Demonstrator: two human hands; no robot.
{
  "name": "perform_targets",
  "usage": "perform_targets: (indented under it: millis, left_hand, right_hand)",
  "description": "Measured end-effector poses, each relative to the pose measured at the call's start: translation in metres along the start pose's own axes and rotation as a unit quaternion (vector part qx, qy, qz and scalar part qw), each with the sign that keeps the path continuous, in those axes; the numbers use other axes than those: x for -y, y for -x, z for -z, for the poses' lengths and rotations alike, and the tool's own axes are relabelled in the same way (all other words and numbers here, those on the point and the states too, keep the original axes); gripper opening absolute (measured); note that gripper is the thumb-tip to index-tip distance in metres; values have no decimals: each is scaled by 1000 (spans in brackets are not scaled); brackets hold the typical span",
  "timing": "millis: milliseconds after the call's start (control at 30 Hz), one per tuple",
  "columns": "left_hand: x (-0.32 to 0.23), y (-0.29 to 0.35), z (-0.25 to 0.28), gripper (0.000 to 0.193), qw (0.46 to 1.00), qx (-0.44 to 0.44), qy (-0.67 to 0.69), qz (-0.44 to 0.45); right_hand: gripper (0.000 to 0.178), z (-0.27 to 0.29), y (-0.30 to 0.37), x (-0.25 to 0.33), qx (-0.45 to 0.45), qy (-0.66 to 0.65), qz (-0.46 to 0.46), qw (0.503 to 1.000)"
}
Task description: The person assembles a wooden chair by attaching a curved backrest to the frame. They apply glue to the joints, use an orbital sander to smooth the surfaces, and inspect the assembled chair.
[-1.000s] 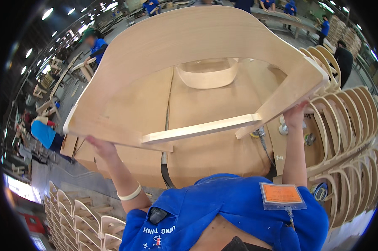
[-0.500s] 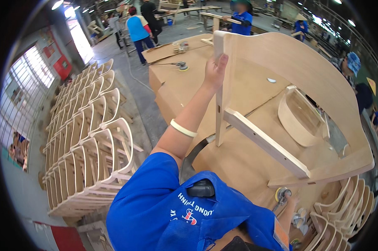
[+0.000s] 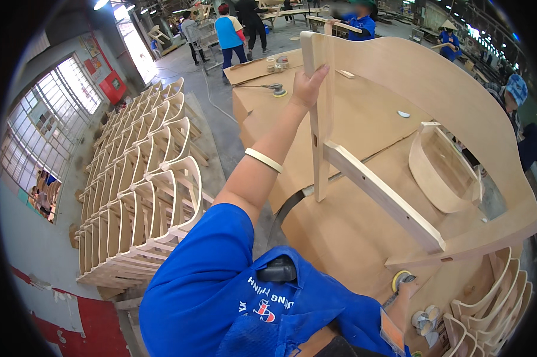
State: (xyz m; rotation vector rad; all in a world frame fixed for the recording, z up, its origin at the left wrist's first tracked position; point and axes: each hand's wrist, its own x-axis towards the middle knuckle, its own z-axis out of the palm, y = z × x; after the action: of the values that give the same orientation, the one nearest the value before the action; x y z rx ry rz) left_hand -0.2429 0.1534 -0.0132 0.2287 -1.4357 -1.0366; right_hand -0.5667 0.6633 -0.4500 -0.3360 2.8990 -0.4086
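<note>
A pale wooden chair frame (image 3: 399,205) with a broad curved back stands tilted over the cardboard-covered table. Around its upright leg at the far left end, my left hand (image 3: 308,87) is closed. My right hand (image 3: 407,293) is low at the right, wrapped on a round sander with a yellow-edged pad (image 3: 403,277). The sander is just below the frame's lower right end; whether its pad touches the wood I cannot tell. Beyond the crossbar, a second curved wooden frame (image 3: 435,178) lies on the table.
Stacked wooden chair frames (image 3: 143,178) fill the floor at left. More curved frames (image 3: 488,303) stand at lower right, beside used sanding discs (image 3: 425,321). Another sander (image 3: 277,90) and tape rolls (image 3: 278,63) lie on the table's far left. Several people work farther back.
The whole view has shifted, moving the scene slightly rightward. My left hand keeps its grip on the chair frame, and my right hand stays on the sander.
</note>
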Motion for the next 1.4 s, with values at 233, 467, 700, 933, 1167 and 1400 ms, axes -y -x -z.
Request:
perform_targets:
  millis: [233, 467, 700, 933, 1167, 1400]
  left_hand:
    - [8, -3, -4, 24, 1000, 6, 3, 11]
    - [11, -4, -7, 27, 1000, 8, -28, -9]
    - [10, 6, 4, 27, 999, -20, -47, 16]
    - [-20, 33, 25, 22, 999, 17, 1, -36]
    - [-40, 58, 38, 27, 999, 35, 39, -9]
    - [-36, 59, 46, 22, 999, 30, 24, -29]
  right_hand:
    - [78, 16, 134, 19, 68, -52, 95, 992]
    - [77, 100, 230, 141, 97, -202, 320, 921]
    - [67, 253, 262, 292, -175, -233, 477, 829]
    - [68, 345, 210, 373, -439, -201, 321, 814]
    - [77, 341, 162, 437, -446, -150, 273, 839]
    - [75, 323, 183, 505, -388, -200, 398, 807]
